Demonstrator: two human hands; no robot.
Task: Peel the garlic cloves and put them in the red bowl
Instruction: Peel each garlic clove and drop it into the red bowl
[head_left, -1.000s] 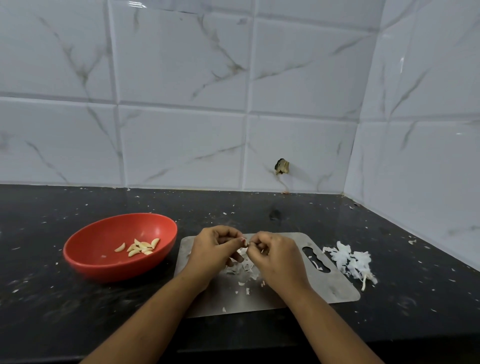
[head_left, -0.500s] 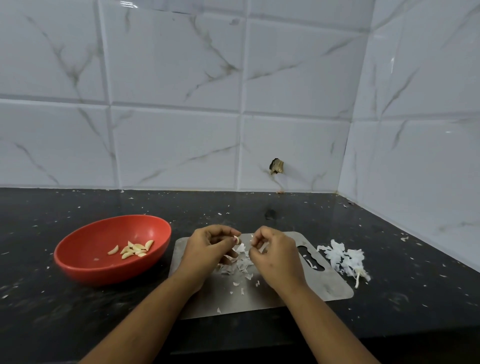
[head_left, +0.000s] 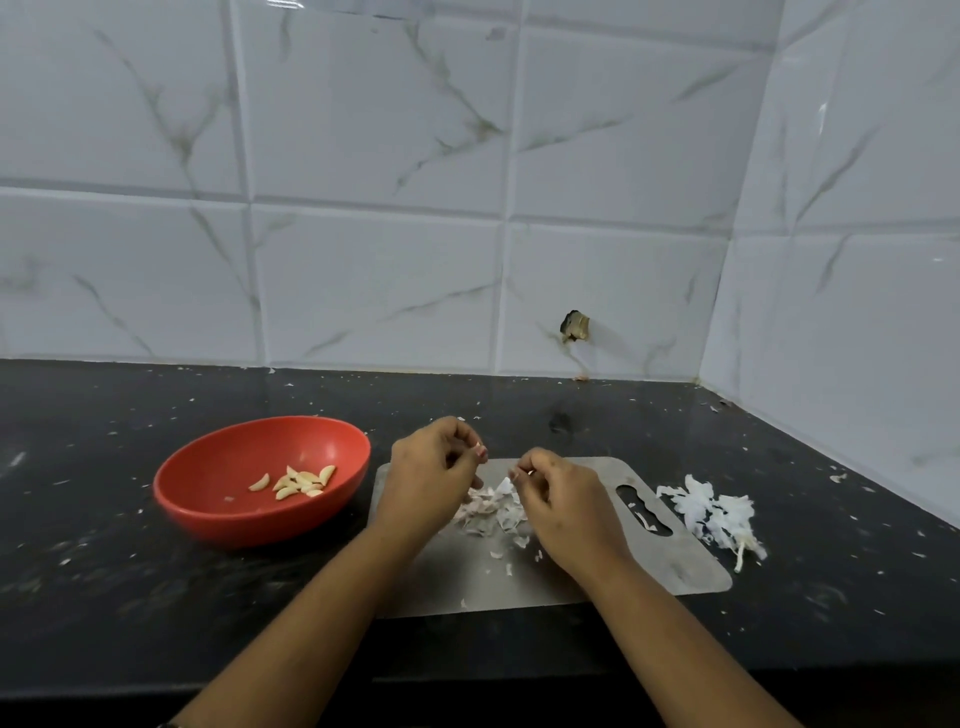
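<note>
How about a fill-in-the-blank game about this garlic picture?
The peeled garlic cloves lie in the ____ bowl.
The big pile of white peels lies just to the ____ of the cutting board.
The countertop is ____ in colour.
Missing words: red; right; black.

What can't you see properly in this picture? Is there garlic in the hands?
- Head view: whether the left hand or right hand holds a clove; curled fingers hide it.
- Head view: how many peeled cloves lie in the red bowl; they overlap.
- Head view: both forearms, cut off by the bottom edge.
- Head view: dark thing in the wall tile; too small.
</note>
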